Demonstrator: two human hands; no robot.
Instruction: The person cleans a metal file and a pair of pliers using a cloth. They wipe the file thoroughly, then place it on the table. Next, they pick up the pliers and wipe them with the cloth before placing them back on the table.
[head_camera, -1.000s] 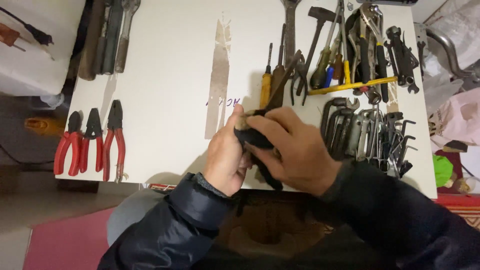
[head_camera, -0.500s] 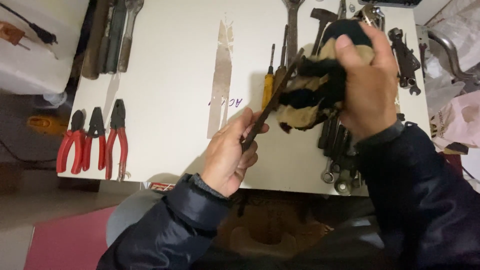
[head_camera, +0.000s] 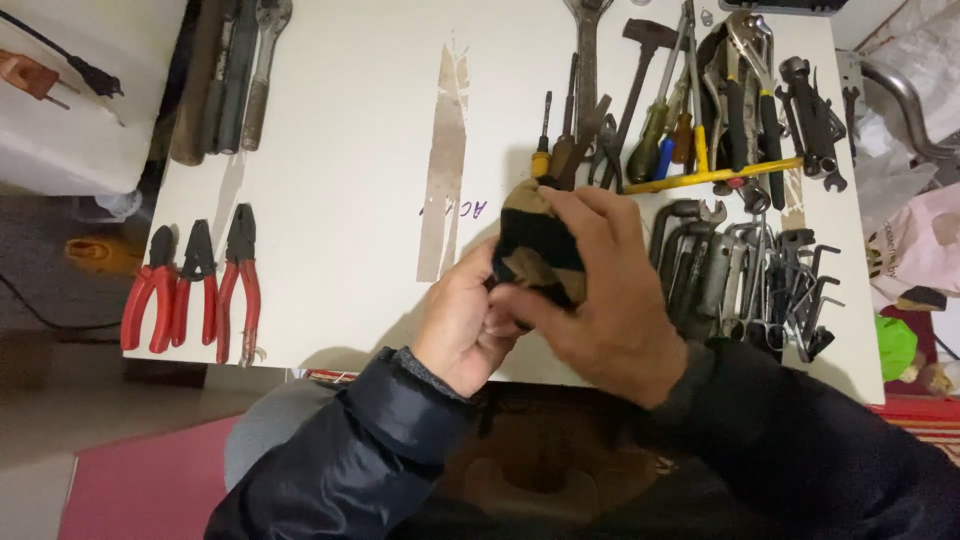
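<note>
Head view: striped cloth (head_camera: 535, 245) bunched under right hand (head_camera: 610, 300) fingers, gripped; left hand (head_camera: 462, 325) fingers pinch cloth's lower edge over table (head_camera: 340, 150).

Faint purple writing (head_camera: 462, 209) marks the white tabletop just above the left hand (head_camera: 465, 325), beside a brown tape strip (head_camera: 446, 165). Far right of the right hand (head_camera: 610, 300), off the table edge, lies a pink-white printed bag (head_camera: 925, 250), perhaps plastic. Below it sits a green package (head_camera: 892, 346).
</note>
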